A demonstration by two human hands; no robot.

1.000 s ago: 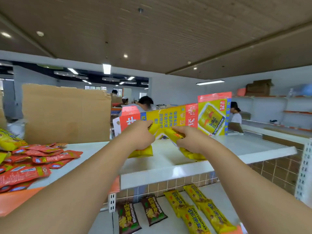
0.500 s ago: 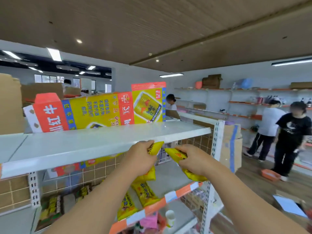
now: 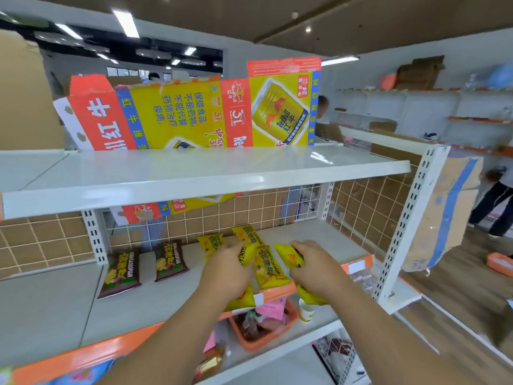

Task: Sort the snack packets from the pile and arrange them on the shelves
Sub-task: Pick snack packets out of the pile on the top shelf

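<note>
my left hand (image 3: 227,273) grips one yellow snack packet (image 3: 248,255), fingers curled round its middle. my right hand (image 3: 316,269) grips a second yellow packet (image 3: 288,257) the same way. both packets hang just above the front of the middle shelf (image 3: 166,298), and their lower ends reach past its orange front strip (image 3: 133,336). three more yellow packets lie on the shelf; the nearest one (image 3: 268,270) sits between my hands, its lower end right at the front edge. two brown packets (image 3: 120,270) lie well apart to the left.

the risk i see is that nearest one. it looks like slick film on smooth painted metal, so a brush from either wrist as i set mine down could slide it over the edge. it would drop toward the orange basket (image 3: 263,343) and the paper cup (image 3: 306,315) on the shelf below. letting go of both at once so near the lip could send mine the same way. crowding them could also leave packets overlapping, so the row reads untidy. i would put them further back, one after the other.
</note>
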